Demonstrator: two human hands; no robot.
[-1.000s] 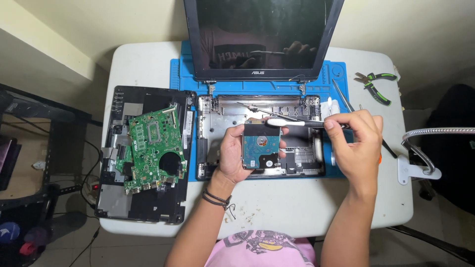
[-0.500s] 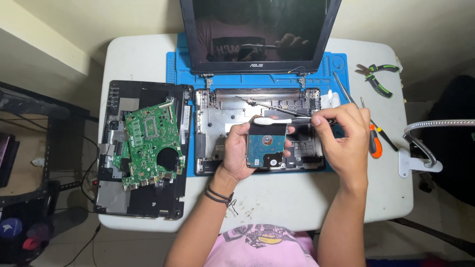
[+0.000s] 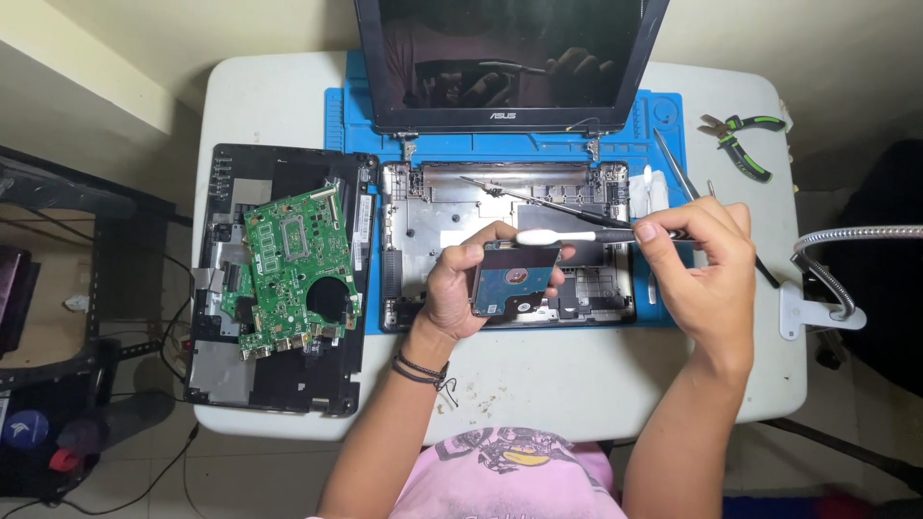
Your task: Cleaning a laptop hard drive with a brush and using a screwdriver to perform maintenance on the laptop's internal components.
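Head view, left hand (image 3: 460, 288) grasping one hard drive (image 3: 512, 279), right hand (image 3: 707, 264) pinching one brush (image 3: 562, 236) (white-tipped).

A white table (image 3: 538, 384) carries a blue mat (image 3: 351, 130) beyond the gripped drive. A black laptop cover (image 3: 279, 380) lies left of it, green-handled pliers (image 3: 740, 144) to the far right.

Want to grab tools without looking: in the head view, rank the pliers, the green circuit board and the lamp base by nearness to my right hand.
From the right hand:
1. Lamp base, just right of it.
2. Pliers, up at the table's far right corner.
3. Green circuit board, far left, beyond the left hand.
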